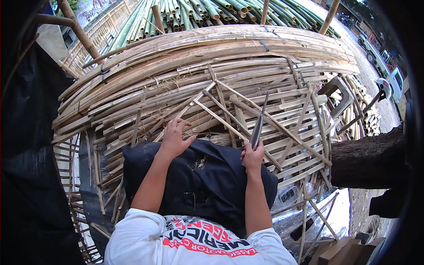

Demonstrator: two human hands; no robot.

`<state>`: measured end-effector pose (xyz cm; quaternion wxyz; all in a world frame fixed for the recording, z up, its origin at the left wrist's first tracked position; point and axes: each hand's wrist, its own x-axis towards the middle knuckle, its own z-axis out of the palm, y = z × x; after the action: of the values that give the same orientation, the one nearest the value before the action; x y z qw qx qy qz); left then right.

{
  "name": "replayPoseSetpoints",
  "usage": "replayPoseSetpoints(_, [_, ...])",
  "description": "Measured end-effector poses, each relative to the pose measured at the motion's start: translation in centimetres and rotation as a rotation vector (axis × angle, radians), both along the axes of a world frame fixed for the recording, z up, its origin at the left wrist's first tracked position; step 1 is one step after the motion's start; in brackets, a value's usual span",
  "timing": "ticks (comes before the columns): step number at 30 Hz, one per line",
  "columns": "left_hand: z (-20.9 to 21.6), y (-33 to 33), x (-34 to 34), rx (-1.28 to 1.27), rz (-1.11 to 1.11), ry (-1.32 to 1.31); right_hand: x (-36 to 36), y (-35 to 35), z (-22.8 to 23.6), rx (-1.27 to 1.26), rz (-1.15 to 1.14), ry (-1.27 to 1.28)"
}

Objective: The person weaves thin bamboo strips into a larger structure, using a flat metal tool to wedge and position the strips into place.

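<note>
My right hand point(252, 155) is closed round the grip of a long metal knife point(257, 128), whose narrow dark blade points up and away from me. A thin bamboo strip point(221, 119) slants down to that hand; whether the fingers pinch it too, I cannot tell. To the left, my left hand point(175, 138) rests with fingers stretched and thumb apart, its fingertips at the near end of another bamboo strip point(194, 102). Dark cloth point(190, 190) covers my lap, with pale shavings point(199, 164) on it. Several longer strips point(282, 128) lie crossed beyond my right hand.
Tied bundles of split bamboo point(212, 40) span the far side. Green bamboo poles point(194, 13) are piled behind them. A wooden frame point(340, 97) and a thick trunk point(366, 157) stand at the right. Black sheeting point(35, 154) hangs at the left; cardboard point(340, 251) lies lower right.
</note>
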<state>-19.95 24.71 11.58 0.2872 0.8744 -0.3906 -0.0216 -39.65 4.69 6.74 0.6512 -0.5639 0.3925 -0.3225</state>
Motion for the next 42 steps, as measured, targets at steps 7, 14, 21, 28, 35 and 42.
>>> replayPoseSetpoints(7, [-2.8, 1.0, 4.4, 0.128, 0.031, 0.211, 2.0, -1.1, -0.8, -0.039, -0.037, 0.077])
replayPoseSetpoints(14, [-4.6, -11.1, 9.6, -0.188, -0.476, -0.105, 8.9, -6.0, -2.4, -0.199, -0.028, 0.137])
replayPoseSetpoints(21, [-9.9, -19.9, 17.1, -0.106, -0.764, -0.421, 11.3, -6.4, -2.6, -0.18, -0.053, 0.128])
replayPoseSetpoints(28, [-11.4, -20.8, 17.3, -0.005, -0.767, -0.474, 11.9, -7.0, -3.3, -0.073, -0.053, 0.147])
replayPoseSetpoints(35, [-11.9, -21.4, 17.0, -0.071, -0.777, -0.466, 12.0, -7.0, -4.3, -0.038, -0.044, 0.145])
replayPoseSetpoints(42, [-10.9, -21.3, 16.8, -0.031, -0.727, -0.484, 12.2, -6.5, -4.7, -0.038, 0.008, 0.21])
